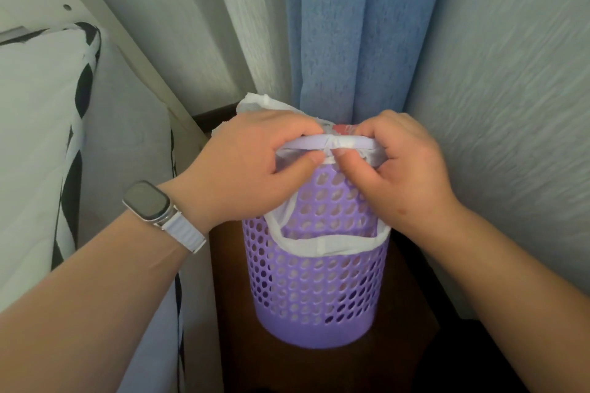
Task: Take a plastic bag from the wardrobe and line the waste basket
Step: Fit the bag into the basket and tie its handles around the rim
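A purple perforated waste basket (316, 290) stands on a dark wooden surface, tilted toward me. A white plastic bag (319, 246) sits inside it, its edge folded over the near rim and bunched at the far rim. My left hand (252, 169) and my right hand (402, 169) meet at the far rim, thumbs touching, both pinching the bag's edge against the rim. A loose flap of bag (258, 105) sticks up behind my left hand. The basket's inside is mostly hidden by my hands.
A bed with a white and black patterned cover (41, 150) lies at the left. A blue curtain (357, 32) hangs behind the basket, with a pale wall (510, 105) on the right. The dark wooden surface (319, 367) fills the narrow gap between them.
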The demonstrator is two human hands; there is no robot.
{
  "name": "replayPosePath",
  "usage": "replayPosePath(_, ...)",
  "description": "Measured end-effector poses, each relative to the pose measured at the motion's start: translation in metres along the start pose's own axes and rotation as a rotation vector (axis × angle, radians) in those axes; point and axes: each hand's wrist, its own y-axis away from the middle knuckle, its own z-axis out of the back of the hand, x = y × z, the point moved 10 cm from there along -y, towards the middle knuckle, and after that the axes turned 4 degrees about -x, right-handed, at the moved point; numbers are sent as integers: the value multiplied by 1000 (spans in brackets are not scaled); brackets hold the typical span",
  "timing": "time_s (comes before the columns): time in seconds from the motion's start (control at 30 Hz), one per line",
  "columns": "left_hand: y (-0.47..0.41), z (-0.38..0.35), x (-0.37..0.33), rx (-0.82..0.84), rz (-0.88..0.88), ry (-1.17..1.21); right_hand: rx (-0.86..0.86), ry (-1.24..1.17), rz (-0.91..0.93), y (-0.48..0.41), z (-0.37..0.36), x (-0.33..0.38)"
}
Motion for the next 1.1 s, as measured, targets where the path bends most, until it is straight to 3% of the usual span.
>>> replayPosePath(0.3, 4, -7, 20, 71, 64, -5, 105, 28, 114, -7, -1, 3)
replayPosePath(0.5, 5, 0, 29, 16, 136, 112, 136, -63, 21, -11, 3, -14)
replayPosePath(0.67, 7, 0, 31, -16, 193, 159, 56, -80, -103, -6, 7, -23)
replayPosePath(0.9, 4, 4, 12, -13, 27, 39, 10, 23, -96, 0, 6, -15)
replayPosePath(1.1, 1, -3, -4, -26, -99, -76, 29, -26, -100, 1, 0, -7)
